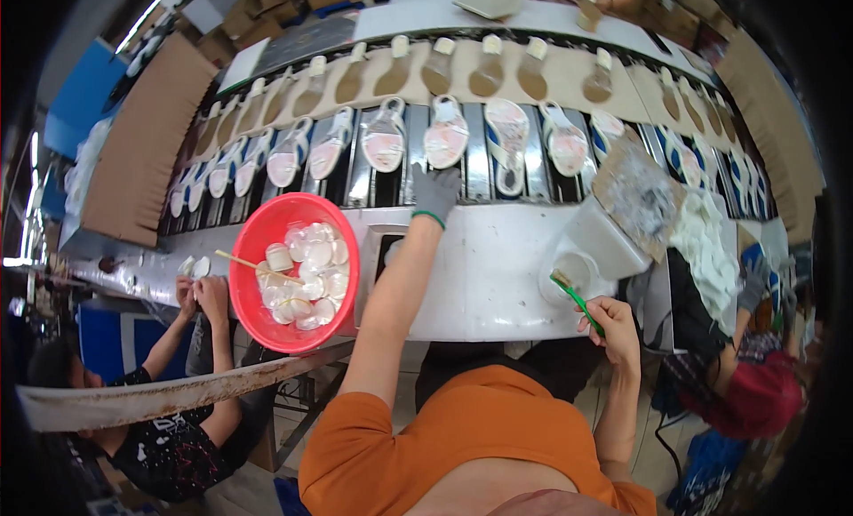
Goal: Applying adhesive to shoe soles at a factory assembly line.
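My left hand (pixel 435 192), in a grey glove with a green cuff, reaches out to the conveyor. Its fingers are stretched and apart, at the near end of a white sandal (pixel 446 143) with a pinkish, film-covered footbed. Whether the fingertips touch the sandal I cannot tell. My bare right hand (pixel 613 325) is closed round a green-handled brush (pixel 579 301). The brush head tilts over a round, pale glue container (pixel 573 274) on the white worktop (pixel 480 276). More white and blue sandals (pixel 384 136) lie in a row on both sides.
A red basin (pixel 293 203) holding round white pieces (pixel 315 258) and a stick stands left of my arm. Behind the sandals, a beige belt carries tan soles (pixel 487 72). Cardboard (pixel 635 192) and white cloth (pixel 706 249) lie at right. Co-workers sit on both sides; another is across the line.
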`<act>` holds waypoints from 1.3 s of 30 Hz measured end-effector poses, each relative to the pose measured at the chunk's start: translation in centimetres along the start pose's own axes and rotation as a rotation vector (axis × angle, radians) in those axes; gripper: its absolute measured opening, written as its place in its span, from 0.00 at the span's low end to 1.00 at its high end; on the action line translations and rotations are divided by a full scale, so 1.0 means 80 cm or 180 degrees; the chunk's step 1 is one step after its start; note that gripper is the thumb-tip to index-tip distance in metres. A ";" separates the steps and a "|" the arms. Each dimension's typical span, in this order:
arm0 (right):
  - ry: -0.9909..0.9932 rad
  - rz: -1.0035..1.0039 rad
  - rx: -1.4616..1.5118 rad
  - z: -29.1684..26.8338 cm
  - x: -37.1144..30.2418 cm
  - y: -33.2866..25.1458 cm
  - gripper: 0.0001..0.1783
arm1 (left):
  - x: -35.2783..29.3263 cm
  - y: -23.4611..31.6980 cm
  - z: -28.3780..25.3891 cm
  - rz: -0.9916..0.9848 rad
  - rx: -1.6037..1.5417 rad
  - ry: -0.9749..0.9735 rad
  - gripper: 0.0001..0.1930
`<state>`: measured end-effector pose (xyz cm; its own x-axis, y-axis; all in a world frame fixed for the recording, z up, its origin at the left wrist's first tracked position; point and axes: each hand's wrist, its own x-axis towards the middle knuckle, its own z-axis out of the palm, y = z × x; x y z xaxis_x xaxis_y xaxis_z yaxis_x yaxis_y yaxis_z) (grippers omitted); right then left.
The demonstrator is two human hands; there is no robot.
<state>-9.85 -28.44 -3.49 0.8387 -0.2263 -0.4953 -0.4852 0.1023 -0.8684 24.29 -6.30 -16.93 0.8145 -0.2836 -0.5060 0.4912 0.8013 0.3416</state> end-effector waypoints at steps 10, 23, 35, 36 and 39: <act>0.0304 -0.2368 -0.1289 0.184 0.257 -0.106 0.10 | -0.012 0.005 0.005 0.0073 -0.0224 0.0012 0.50; 0.0980 -0.2598 -0.2930 0.218 0.337 -0.122 0.06 | -0.004 0.002 0.001 0.0192 -0.0635 0.0109 0.45; 0.0255 -0.2498 -0.2965 0.305 0.374 -0.165 0.08 | -0.004 0.055 -0.001 0.0764 -0.0956 0.0961 0.49; 0.0263 -0.2509 -0.2957 0.307 0.385 -0.161 0.08 | -0.004 0.060 0.000 0.0950 -0.1076 0.0843 0.49; 0.0358 -0.2599 -0.3329 0.327 0.398 -0.155 0.06 | 0.002 0.080 -0.015 0.1009 -0.1599 0.0660 0.49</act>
<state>29.30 -11.59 -9.14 0.9777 0.0503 0.2040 0.1413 -0.8760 -0.4611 27.19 -0.58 -15.81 0.7954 0.0760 -0.6013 -0.0104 0.9937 0.1118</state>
